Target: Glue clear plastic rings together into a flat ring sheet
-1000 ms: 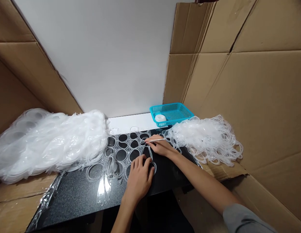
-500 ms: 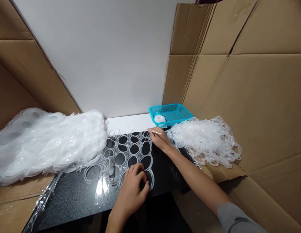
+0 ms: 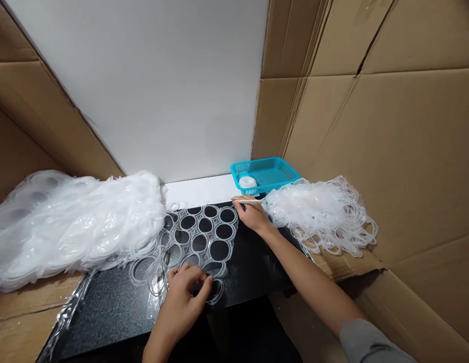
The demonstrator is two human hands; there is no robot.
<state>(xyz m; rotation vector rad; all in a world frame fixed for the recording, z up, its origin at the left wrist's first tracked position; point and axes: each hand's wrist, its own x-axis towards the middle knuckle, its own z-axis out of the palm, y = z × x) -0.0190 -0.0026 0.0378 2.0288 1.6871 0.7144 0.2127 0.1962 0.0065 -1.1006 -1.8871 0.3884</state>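
Observation:
A clear plastic sheet punched with round holes [image 3: 204, 234] lies on the black speckled table [image 3: 113, 302]. My left hand [image 3: 183, 297] pinches the sheet's near edge, fingers curled closed on it. My right hand [image 3: 251, 214] rests at the sheet's far right corner, fingers closed on a thin white stick [image 3: 244, 201] that points left.
A big heap of clear punched sheets [image 3: 71, 222] fills the left side. A tangle of plastic offcuts [image 3: 321, 212] lies at the right. A teal basket [image 3: 265, 174] holding a white roll [image 3: 247, 182] stands at the back. Cardboard walls [image 3: 389, 126] close in both sides.
My left hand has slid toward me and to the left, dragging the sheet's near edge with it. My right hand with the stick has moved a little farther back along the sheet.

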